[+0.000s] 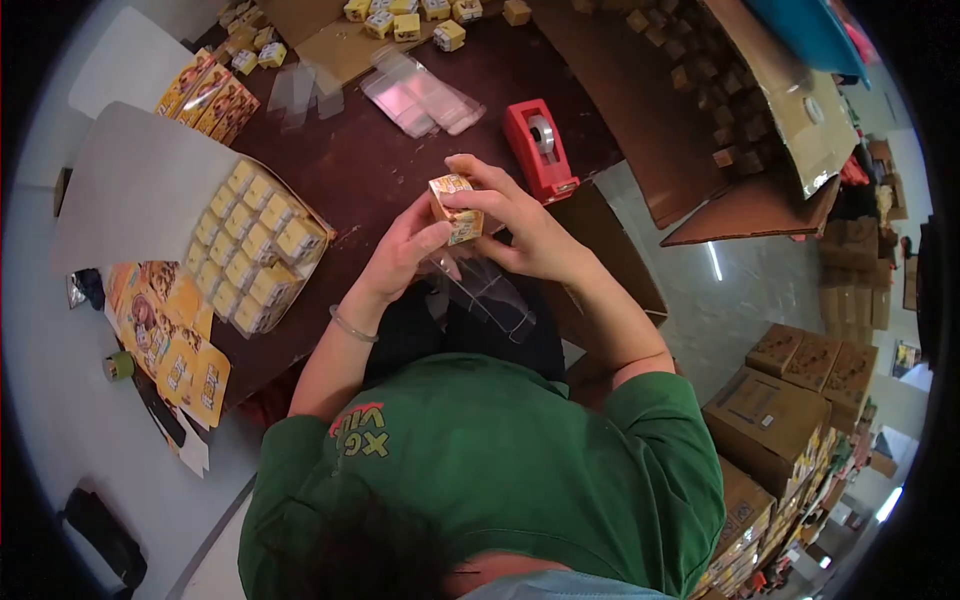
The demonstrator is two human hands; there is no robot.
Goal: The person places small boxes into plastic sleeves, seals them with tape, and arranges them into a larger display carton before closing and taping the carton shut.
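Small printed box [465, 232], one: yellow, white and orange-brown, held above the lap near the table edge. Face printed; lettering too small to read.

Left hand [408, 245]: closed on the box from its left side, thumb against the lower face; pale bangle [353, 325] at the wrist. Right hand [530, 230]: closed on the box from the right, fingers bent across its front and top.

Clear plastic piece [495, 300]: just below the hands, over dark trousers; contact with the fingers cannot be told.

Green shirt [530, 460]: worn by the person; red and yellow lettering, partly legible — "XG" on one line.

Red tape dispenser [553, 180]: on the dark table [345, 140], beyond the right hand, clear roll fitted; no writing legible.

Clear flat packs [420, 90]: overlapping, on the table ahead of the hands.

Open tray [322, 240]: left of the left hand, rows of small pale-yellow boxes [240, 250], pale flap raised behind.

Printed display cartons [210, 95]: upright, orange and yellow, beyond the tray.

Printed sheets [160, 320]: left of the tray, food pictures and bold dark characters — not legible at this size.

Large open carton [640, 160]: right of the dispenser, small boxes inside.

Brown cartons [765, 420]: stacked at far right; dark printing, unreadable.
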